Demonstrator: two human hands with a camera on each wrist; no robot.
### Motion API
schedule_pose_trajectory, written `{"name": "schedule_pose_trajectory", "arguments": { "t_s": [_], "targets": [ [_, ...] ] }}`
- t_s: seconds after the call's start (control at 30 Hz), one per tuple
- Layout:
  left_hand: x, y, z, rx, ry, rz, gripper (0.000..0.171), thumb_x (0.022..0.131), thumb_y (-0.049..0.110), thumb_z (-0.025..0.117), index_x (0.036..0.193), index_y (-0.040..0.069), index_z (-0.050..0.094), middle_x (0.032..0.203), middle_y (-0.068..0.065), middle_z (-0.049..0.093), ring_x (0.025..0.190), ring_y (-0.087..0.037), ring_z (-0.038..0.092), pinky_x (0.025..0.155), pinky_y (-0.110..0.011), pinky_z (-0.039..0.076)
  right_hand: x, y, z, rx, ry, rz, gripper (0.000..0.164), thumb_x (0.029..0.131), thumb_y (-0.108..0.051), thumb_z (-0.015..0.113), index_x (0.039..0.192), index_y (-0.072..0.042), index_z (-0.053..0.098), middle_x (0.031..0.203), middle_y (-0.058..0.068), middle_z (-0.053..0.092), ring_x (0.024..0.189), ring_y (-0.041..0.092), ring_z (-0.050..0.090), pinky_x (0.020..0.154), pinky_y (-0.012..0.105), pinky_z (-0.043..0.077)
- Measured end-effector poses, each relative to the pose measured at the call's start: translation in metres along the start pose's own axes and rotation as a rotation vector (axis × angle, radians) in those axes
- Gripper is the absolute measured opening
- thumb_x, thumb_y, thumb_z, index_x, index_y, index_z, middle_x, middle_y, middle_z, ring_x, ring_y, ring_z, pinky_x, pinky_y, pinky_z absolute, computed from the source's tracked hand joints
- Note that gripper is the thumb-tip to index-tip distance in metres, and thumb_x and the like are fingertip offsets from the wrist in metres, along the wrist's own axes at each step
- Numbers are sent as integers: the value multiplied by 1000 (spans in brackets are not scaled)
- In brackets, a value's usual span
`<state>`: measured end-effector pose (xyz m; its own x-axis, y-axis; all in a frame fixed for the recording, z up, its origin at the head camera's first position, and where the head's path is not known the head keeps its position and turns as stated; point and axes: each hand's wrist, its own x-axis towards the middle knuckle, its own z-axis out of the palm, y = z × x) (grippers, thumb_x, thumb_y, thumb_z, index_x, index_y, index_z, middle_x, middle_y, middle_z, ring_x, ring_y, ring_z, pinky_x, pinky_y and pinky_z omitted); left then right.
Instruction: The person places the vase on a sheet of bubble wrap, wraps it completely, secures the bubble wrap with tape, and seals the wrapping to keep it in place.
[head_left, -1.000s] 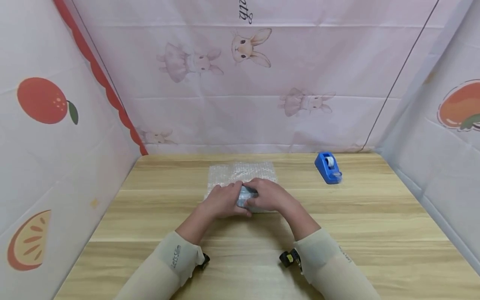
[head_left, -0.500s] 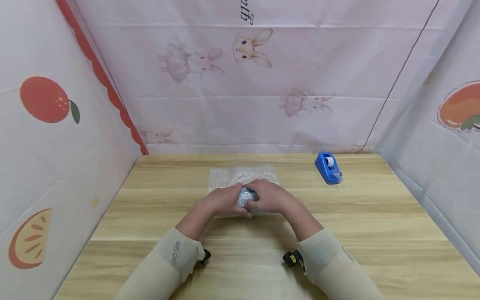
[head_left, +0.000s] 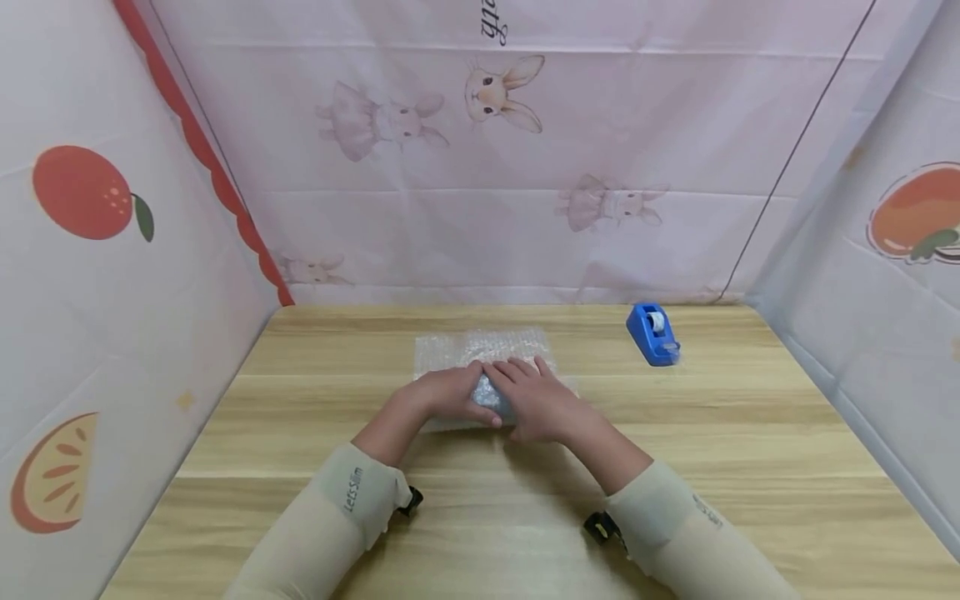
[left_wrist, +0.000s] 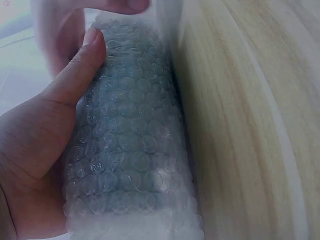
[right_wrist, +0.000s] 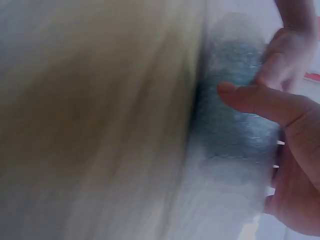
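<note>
A bluish-grey object lies rolled up in clear bubble wrap (head_left: 489, 395), forming a fat roll on the table. Its contents show only as a blurred tint through the bubbles in the left wrist view. My left hand (head_left: 452, 395) grips the roll's left part, thumb (left_wrist: 82, 65) along the near side and fingers over the top. Around the right part is my right hand (head_left: 542, 408), its thumb (right_wrist: 255, 100) across the front and its fingers spread over the top and far side. A flat stretch of the bubble wrap sheet (head_left: 510, 342) extends behind the roll.
At the back right of the wood-grain table (head_left: 750, 433) stands a blue tape dispenser (head_left: 652, 335) with a roll of tape. Printed cloth walls (head_left: 480, 242) close off the back and both sides.
My right hand has shifted a little to the right and toward me, its fingers now straighter and more spread over the roll. My left hand keeps its hold almost in place.
</note>
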<state>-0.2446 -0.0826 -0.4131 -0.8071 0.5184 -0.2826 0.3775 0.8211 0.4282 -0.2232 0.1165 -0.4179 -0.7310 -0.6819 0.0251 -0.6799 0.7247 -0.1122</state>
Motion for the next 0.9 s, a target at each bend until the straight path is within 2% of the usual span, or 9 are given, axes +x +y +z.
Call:
{"name": "schedule_pose_trajectory", "arguments": {
  "t_s": [0.1,0.23,0.37,0.47,0.63,0.77,0.9],
  "targets": [
    [0,0,1,-8,-2,6,95,78,65,71,147,12,33,129,-6,57,112,-19,58,89,-41,49,3,1,6,-7,-26,47,120,66,-49,88,158,-13,19,153,7,39,141,30,36,115,62,19],
    [-1,0,2,18,12,6,91,77,66,71,141,11,37,118,-3,60,103,-16,60,83,-38,50,8,2,10,-11,-33,93,124,62,-57,87,156,-12,21,145,10,48,133,33,46,115,61,19],
    [-3,2,2,43,30,-7,87,75,67,73,135,11,41,110,-1,60,95,-15,61,78,-37,50,13,3,13,-31,-26,114,120,60,-58,88,153,-13,27,134,11,56,123,34,55,114,61,22],
    [-3,2,2,43,42,-12,87,74,68,73,133,11,42,109,-1,60,93,-15,61,77,-36,50,16,4,16,-49,-4,115,109,62,-52,88,148,-15,33,126,10,59,116,32,58,111,61,27],
    [-3,1,5,53,70,-11,91,73,69,73,137,13,40,115,-1,61,97,-16,61,80,-38,50,19,6,19,-72,18,94,93,67,-45,84,143,-14,39,120,11,61,111,30,60,104,60,37],
    [-5,2,4,81,118,1,104,72,69,73,148,11,31,124,-5,58,103,-19,59,85,-41,49,19,6,18,-89,4,100,92,70,-47,82,143,-13,38,119,11,60,108,26,60,95,57,45],
    [-8,7,1,166,179,19,115,71,70,74,154,9,22,140,-10,51,122,-26,54,102,-48,42,18,6,15,-87,-15,117,91,72,-50,80,143,-14,38,120,9,59,105,24,59,87,52,49]
  ]
}}
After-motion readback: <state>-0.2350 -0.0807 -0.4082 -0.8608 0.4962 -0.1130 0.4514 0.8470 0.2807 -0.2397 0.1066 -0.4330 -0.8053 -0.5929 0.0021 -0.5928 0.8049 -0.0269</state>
